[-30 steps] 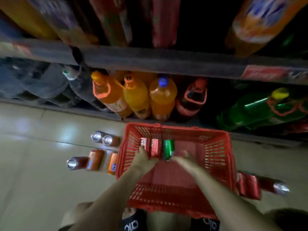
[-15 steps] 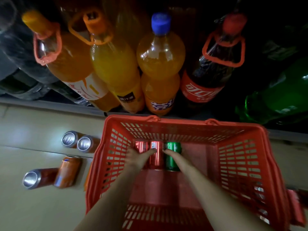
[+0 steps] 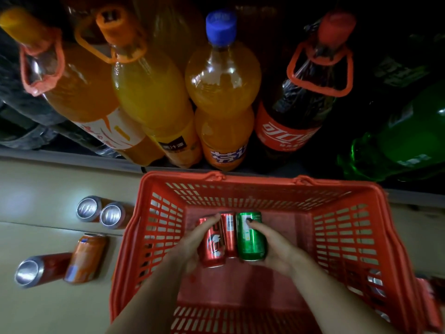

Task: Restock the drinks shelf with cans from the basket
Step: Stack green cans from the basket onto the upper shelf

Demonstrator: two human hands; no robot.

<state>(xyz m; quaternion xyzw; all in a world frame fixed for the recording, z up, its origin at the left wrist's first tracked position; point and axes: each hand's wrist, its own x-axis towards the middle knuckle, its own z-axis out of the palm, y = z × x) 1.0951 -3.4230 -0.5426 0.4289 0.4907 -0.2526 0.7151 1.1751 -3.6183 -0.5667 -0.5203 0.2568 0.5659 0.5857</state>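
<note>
Three cans lie side by side inside the red basket (image 3: 342, 239), long axes running near to far: a red can (image 3: 213, 247) on the left, a slimmer-looking red can (image 3: 228, 233) with a barcode in the middle, and a green can (image 3: 250, 239) on the right; their brand print is unreadable. The left hand (image 3: 192, 244) curls its fingers round the left red can; the right hand (image 3: 272, 249) wraps the green one. Beyond the basket, the shelf (image 3: 72, 155) holds big orange soda bottles (image 3: 224, 92) and a cola bottle (image 3: 296, 112) with Chinese Coca-Cola lettering. More cans (image 3: 101, 212) lie on the floor (image 3: 36, 314) to the left.
</note>
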